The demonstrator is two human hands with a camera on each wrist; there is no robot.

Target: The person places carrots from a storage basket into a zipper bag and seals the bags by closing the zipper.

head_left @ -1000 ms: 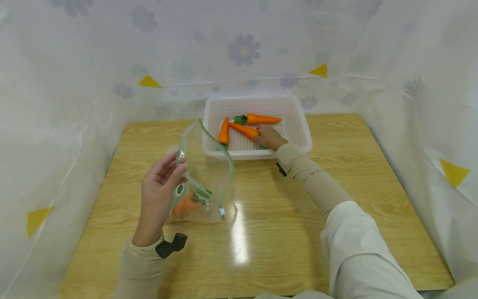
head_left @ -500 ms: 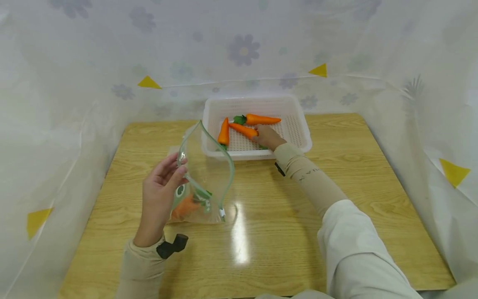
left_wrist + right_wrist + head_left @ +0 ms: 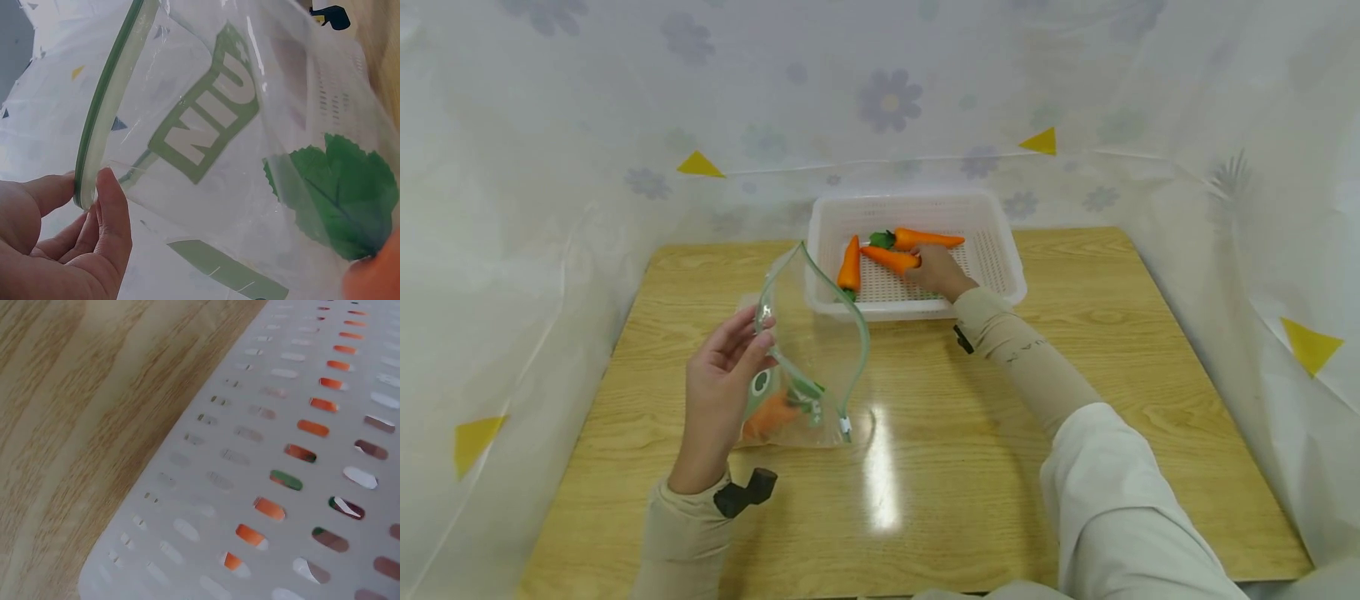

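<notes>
Head: left hand (image 3: 718, 379) pinches the open bag (image 3: 808, 350) rim, bag standing on the surface (image 3: 925, 433); right hand (image 3: 942, 271) curls on a carrot (image 3: 891, 260) in the basket (image 3: 1011, 267).

Left wrist: thumb and fingers (image 3: 112, 212) clamp the zip strip; a light pinch, so the mouth could sag shut.

Right wrist: only the basket's slotted wall; grip hidden.

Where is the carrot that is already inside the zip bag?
Head view, left side: the carrot lies at the bottom of the zip bag, beside the left hand.

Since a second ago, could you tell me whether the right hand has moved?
Yes. The right hand has shifted slightly toward the far wall of the white basket.
</notes>
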